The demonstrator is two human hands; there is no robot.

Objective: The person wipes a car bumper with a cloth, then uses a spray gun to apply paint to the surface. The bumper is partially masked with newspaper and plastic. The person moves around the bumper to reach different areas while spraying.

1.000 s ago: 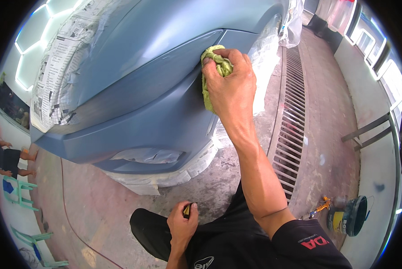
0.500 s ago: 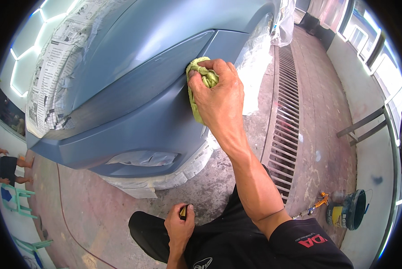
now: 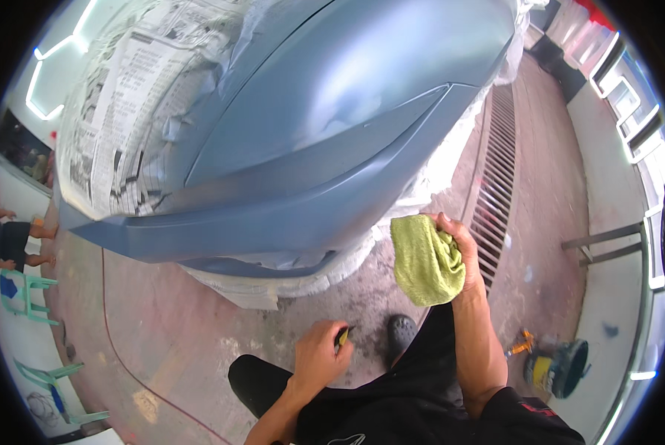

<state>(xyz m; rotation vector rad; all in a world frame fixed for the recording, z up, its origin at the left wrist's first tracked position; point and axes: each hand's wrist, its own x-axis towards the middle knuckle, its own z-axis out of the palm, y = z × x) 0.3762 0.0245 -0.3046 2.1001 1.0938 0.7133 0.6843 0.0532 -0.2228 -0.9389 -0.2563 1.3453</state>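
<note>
My right hand (image 3: 466,256) grips a bunched yellow-green cloth (image 3: 425,263), held off the car over the floor near the bumper's right end. A flat fold of the cloth faces up and hides most of the fingers. Low in front of my lap, my left hand (image 3: 319,357) is closed round a small black-and-yellow object (image 3: 341,337); only its end shows, so its kind is unclear. Ahead stands the matte blue-grey front bumper (image 3: 273,226) of a car, below the glossier-looking hood (image 3: 362,89).
Newspaper masking (image 3: 136,96) and white sheeting (image 3: 451,163) cover parts of the car. A floor grate (image 3: 496,178) runs along the right. An orange spray gun (image 3: 524,343) lies beside a dark bucket (image 3: 570,367). Green stools (image 3: 32,297), a hose (image 3: 117,356) and another person (image 3: 13,241) are at left.
My right hand has drawn the cloth away from the bumper, down and to the right, and turned it over. My left hand has shifted slightly right. The view has tilted up.
</note>
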